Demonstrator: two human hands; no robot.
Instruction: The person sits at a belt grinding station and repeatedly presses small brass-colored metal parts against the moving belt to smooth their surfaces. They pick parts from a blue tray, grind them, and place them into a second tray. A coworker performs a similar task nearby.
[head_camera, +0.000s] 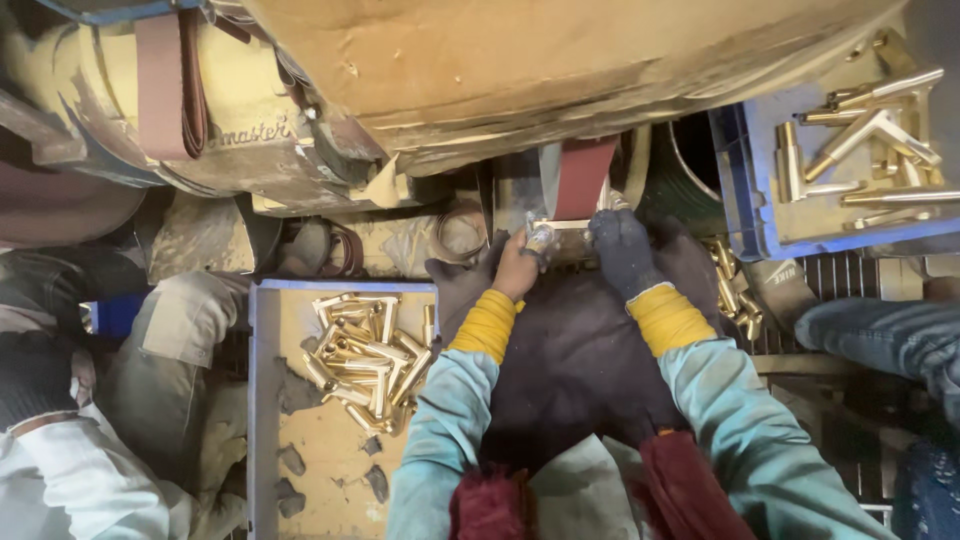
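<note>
Both my hands hold a small shiny metal part (543, 238) against the lower end of a red sanding belt (583, 178) on a dusty machine. My left hand (516, 266) is bare, with a yellow cuff and teal sleeve, and grips the part's left end. A dark glove covers my right hand (622, 250), which grips the part's right end. A dark cloth (575, 350) lies over my lap under both forearms.
A blue tray (262, 400) at my left holds a pile of brass pieces (365, 360). Another blue tray (750, 190) at upper right holds longer brass fittings (870, 140). Loose brass pieces (735, 290) lie beside my right arm. Other people sit at far left (60, 420) and far right (890, 340).
</note>
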